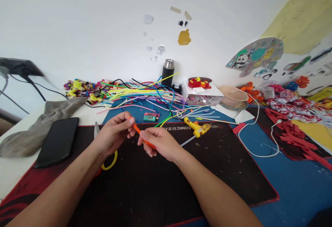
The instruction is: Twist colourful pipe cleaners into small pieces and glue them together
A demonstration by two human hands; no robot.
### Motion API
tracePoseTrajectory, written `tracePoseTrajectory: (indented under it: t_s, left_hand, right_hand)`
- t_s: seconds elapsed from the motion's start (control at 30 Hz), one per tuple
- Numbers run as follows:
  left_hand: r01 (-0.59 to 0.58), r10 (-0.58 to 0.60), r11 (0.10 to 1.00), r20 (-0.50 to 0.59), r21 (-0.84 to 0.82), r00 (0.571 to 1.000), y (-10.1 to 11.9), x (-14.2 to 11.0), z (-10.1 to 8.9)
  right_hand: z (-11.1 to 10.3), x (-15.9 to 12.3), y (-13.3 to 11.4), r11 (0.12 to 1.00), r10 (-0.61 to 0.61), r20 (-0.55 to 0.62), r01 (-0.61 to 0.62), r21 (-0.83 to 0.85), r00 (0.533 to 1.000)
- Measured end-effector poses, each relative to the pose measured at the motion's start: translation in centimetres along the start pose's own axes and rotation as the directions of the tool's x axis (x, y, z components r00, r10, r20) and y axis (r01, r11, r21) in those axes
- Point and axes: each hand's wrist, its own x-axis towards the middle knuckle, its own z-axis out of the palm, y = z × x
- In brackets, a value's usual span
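Observation:
Both hands hold one orange pipe cleaner above the black desk mat. My left hand pinches its upper end with fingers closed. My right hand is curled round its lower end. Under my left wrist lie scissors with a yellow handle. Beyond the hands, a heap of coloured pipe cleaners spreads across the table.
A yellow glue gun lies just past my right hand. A black phone and grey cloth lie at left. A white cable, red paper strips, a white box, a flask and a lighter stand further off.

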Motion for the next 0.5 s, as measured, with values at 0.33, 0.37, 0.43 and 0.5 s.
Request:
tracePoseTrajectory:
  t_s: [0.33, 0.37, 0.43, 0.5]
  left_hand:
    - [-0.109, 0.104, 0.994, -0.174, -0.017, 0.979, 0.02, 0.31, -0.17]
    - [-0.122, 0.115, 0.992, -0.182, -0.024, 0.976, 0.04, 0.34, -0.19]
    - [-0.134, 0.124, 0.990, -0.191, -0.037, 0.974, 0.04, 0.36, -0.16]
    - [-0.140, 0.132, 0.990, -0.198, -0.029, 0.971, -0.04, 0.29, -0.05]
  right_hand:
    - [-0.22, 0.56, 1.06, 0.980, -0.054, -0.088, 0.036, -0.194, 0.995]
    - [-0.23, 0.57, 1.00, 0.979, -0.049, -0.102, 0.028, -0.203, 0.994]
    - [-0.34, 0.56, 0.73, 0.983, -0.044, -0.131, 0.019, -0.182, 0.990]
    - [-0.55, 0.53, 0.45, 0.987, -0.062, -0.161, 0.036, -0.156, 0.985]
